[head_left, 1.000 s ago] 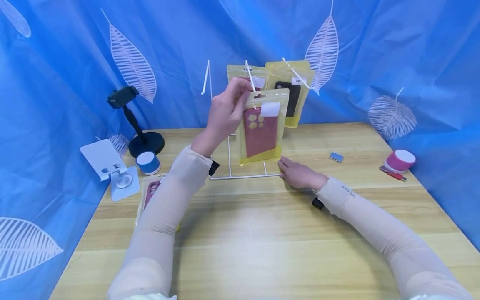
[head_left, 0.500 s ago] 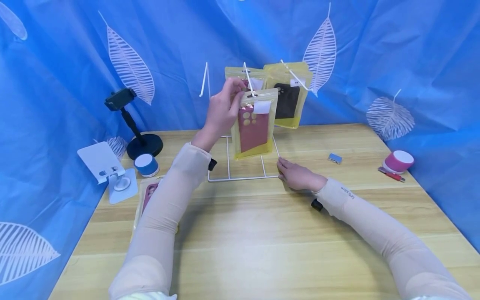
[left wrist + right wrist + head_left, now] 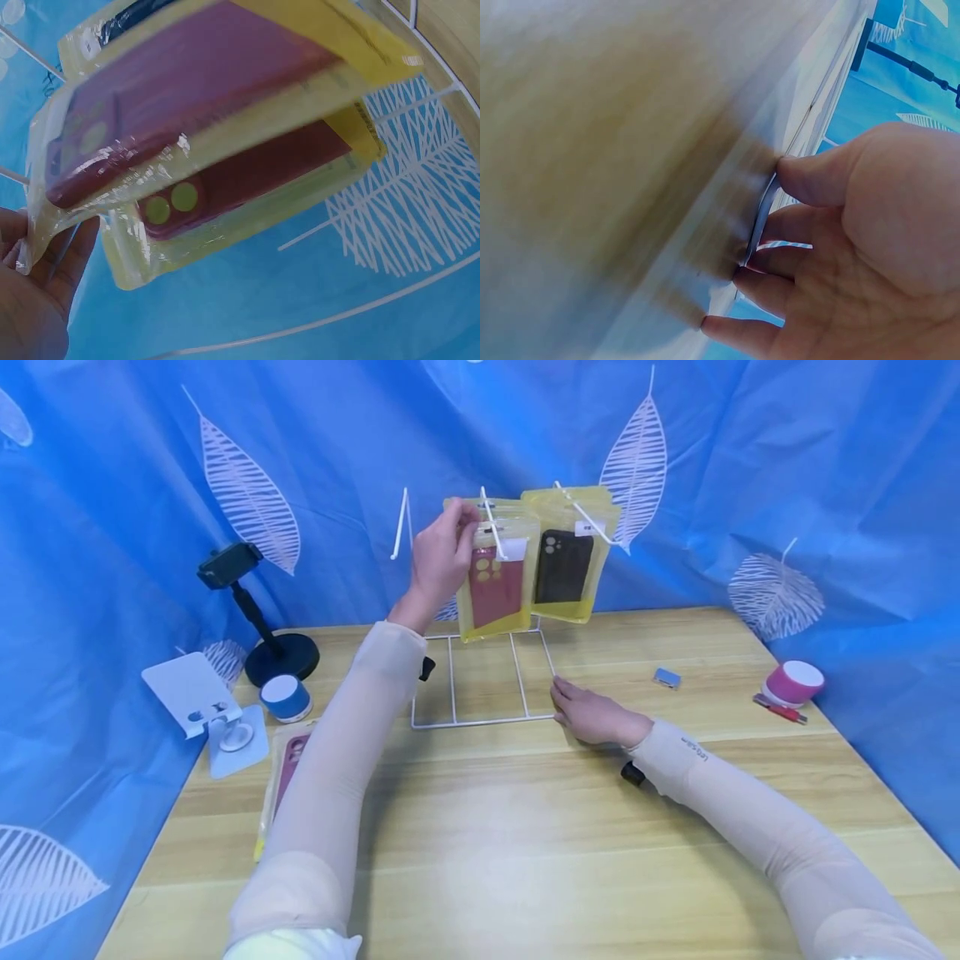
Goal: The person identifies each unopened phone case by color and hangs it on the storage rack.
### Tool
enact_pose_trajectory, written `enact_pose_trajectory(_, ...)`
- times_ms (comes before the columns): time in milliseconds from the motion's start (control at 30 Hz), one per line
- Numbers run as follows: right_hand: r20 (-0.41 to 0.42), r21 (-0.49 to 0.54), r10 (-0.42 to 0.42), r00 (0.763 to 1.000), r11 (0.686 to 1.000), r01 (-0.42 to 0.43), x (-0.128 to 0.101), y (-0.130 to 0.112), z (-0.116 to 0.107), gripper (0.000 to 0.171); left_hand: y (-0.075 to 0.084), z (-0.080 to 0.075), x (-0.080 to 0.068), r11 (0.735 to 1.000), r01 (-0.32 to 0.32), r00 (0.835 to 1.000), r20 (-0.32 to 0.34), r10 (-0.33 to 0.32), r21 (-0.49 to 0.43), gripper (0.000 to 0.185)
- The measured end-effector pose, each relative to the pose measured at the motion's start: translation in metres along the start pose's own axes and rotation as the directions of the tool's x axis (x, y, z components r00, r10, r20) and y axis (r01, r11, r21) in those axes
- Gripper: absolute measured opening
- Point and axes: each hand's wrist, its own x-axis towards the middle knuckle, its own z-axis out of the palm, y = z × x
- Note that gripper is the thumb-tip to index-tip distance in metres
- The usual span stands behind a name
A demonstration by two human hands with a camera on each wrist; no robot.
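My left hand pinches the top left edge of a clear yellow-tinted bag holding a dark pink phone case. The white middle hook of a wire display rack passes at the bag's hang hole. In the left wrist view, another bagged pink phone case hangs right behind the held bag. A bagged black phone case hangs at the right hook, while the left hook carries nothing. Low on the table, my right hand grips the front right corner of the rack's base with thumb and fingers.
One more bagged pink phone case lies partly under the left forearm. Left stand a white folding stand, a blue round speaker-like item and a black phone holder. Right are a small blue block, a pink round item and a red connector.
My left hand has pushed the bagged pink phone case backward along the middle hook, toward the bag behind. The right hand stays at the rack's corner; the head view has shifted slightly.
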Motion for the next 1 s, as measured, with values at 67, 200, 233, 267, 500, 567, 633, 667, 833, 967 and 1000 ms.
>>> enact_pose_trajectory(67,-0.006,0.001,-0.004,1.0,1.0,0.004,0.0,0.0,0.001,0.055,-0.004,0.002,0.005,1.0,0.029,1.0,0.001,-0.029,0.003,0.015)
enact_pose_trajectory(200,-0.001,0.012,0.003,1.0,1.0,-0.003,-0.001,-0.002,0.0,0.055,-0.009,0.004,0.014,0.996,0.084,0.996,0.016,-0.084,0.005,0.017)
enact_pose_trajectory(233,-0.001,0.013,0.003,1.0,1.0,-0.003,-0.001,-0.002,-0.001,0.055,-0.01,0.005,0.016,0.995,0.101,0.995,0.017,-0.101,0.008,0.017)
enact_pose_trajectory(267,0.001,0.017,0.005,1.0,1.0,-0.005,-0.002,-0.003,-0.001,0.055,-0.011,0.005,0.018,0.994,0.112,0.993,0.017,-0.113,0.011,0.018)
enact_pose_trajectory(500,-0.001,0.008,0.004,1.0,1.0,-0.004,-0.001,-0.001,-0.001,0.055,-0.018,0.011,0.029,0.981,0.19,0.982,0.004,-0.19,0.047,0.02)
enact_pose_trajectory(567,0.001,0.01,0.003,1.0,1.0,-0.003,-0.001,-0.002,0.0,0.055,-0.02,0.011,0.028,0.978,0.198,0.98,-0.004,-0.198,0.059,0.022)
enact_pose_trajectory(633,0.004,0.013,0.003,1.0,1.0,-0.004,0.0,-0.002,0.002,0.055,-0.022,0.009,0.024,0.98,0.183,0.983,-0.012,-0.183,0.071,0.025)
enact_pose_trajectory(667,0.006,0.014,0.004,1.0,1.0,-0.004,0.0,-0.003,0.002,0.056,-0.022,0.009,0.021,0.984,0.166,0.986,-0.022,-0.165,0.069,0.028)
enact_pose_trajectory(833,0.017,0.014,0.01,1.0,1.0,-0.01,0.002,-0.004,0.004,0.056,-0.026,-0.001,-0.007,1.0,-0.003,0.998,-0.061,0.004,0.02,0.042)
enact_pose_trajectory(967,0.022,0.003,0.014,1.0,1.0,-0.014,0.002,-0.002,0.002,0.056,-0.028,-0.018,-0.039,0.997,-0.051,0.997,0.069,0.047,0.054,0.056)
enact_pose_trajectory(1000,0.022,0.001,0.017,1.0,1.0,-0.017,0.002,0.0,0.001,0.056,-0.029,-0.023,-0.047,0.997,-0.043,0.992,0.119,0.035,0.067,0.059)
